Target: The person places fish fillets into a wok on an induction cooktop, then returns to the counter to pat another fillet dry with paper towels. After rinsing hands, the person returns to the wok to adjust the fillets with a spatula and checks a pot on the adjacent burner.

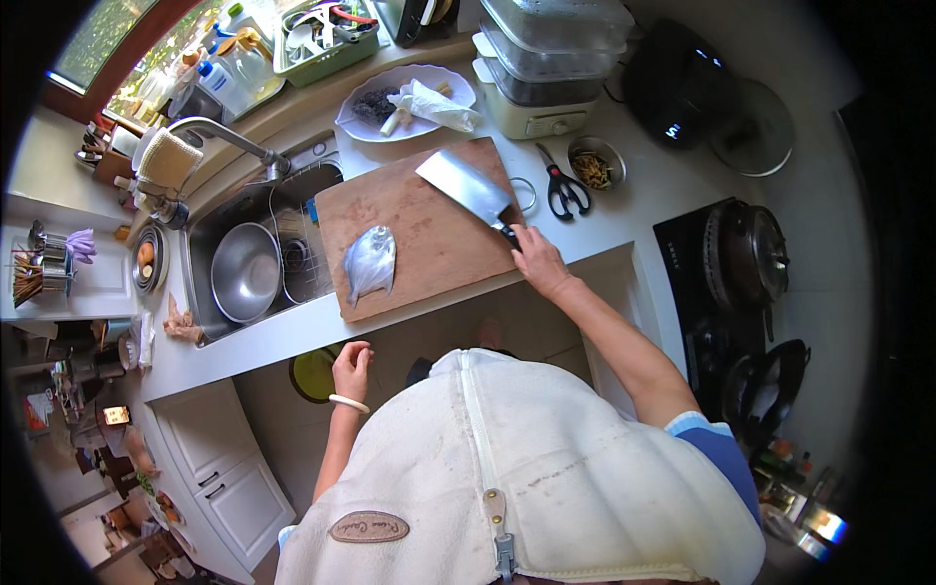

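Observation:
A whole, flat silvery fish (370, 265), a pomfret by its shape, lies on the left part of a wooden cutting board (431, 234). My right hand (540, 262) grips the black handle of a Chinese cleaver (468, 189) at the board's right edge. The broad steel blade lies flat-side up over the board and points to the far left. My left hand (352, 368), with a pale bangle on its wrist, hangs in front of the counter edge below the fish. Its fingers are loosely curled in, and nothing shows in them.
Left of the board, a sink (191, 252) holds a steel bowl (246, 272) and a wire rack. Kitchen scissors (564, 191) and a small metal bowl (596, 162) stand to the right. Behind are a white dish (358, 130) and a food steamer (545, 110). A lidded pot (757, 256) sits on the cooktop.

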### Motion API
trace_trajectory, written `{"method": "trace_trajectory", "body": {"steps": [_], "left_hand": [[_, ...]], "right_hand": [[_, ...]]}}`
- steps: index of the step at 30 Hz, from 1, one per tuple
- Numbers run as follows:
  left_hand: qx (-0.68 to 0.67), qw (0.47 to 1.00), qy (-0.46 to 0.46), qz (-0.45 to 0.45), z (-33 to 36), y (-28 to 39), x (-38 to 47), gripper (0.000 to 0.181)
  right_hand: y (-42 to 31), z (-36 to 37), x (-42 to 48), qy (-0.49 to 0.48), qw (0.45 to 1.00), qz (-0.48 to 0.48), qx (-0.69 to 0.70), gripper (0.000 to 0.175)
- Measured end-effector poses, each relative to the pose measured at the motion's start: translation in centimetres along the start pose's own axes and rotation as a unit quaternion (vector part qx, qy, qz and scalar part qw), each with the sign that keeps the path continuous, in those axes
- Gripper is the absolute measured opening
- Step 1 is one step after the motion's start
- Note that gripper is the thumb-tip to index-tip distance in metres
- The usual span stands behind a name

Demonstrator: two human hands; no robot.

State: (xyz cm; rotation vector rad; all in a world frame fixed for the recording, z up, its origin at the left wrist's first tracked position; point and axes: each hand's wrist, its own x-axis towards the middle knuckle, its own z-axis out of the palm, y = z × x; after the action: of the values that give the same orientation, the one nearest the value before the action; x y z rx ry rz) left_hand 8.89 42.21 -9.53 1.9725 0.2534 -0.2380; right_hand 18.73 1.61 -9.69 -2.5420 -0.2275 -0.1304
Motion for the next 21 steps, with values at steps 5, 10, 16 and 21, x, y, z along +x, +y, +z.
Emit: {"method": "trace_trajectory", "body": {"steps": [5, 10, 16, 21], "left_hand": [[-0.035, 0.999, -0.015, -0.001, 3.6, 1.3, 1.2, 0.010], [-0.038, 0.999, -0.029, -0.004, 5.1, 4.2, 2.0, 0.010], [-0.040, 0.998, -0.056, -0.017, 6.2, 4.4, 1.2, 0.010], [-0.001, 0.997, -0.078, 0.000, 8.0, 6.8, 2.1, 0.011]], "right_hand": [[-0.3, 3.0, 3.5, -0.004, 0.997, -0.073, -0.007, 0.043], [4.1, 0.9, 3.5, 0.098, 0.994, 0.007, 0.053, 0.022], [11.5, -3.9, 1.5, 0.127, 0.971, 0.192, -0.067, 0.034], [11.8, -3.4, 4.3, 0.035, 0.958, 0.264, -0.108, 0.048]]}}
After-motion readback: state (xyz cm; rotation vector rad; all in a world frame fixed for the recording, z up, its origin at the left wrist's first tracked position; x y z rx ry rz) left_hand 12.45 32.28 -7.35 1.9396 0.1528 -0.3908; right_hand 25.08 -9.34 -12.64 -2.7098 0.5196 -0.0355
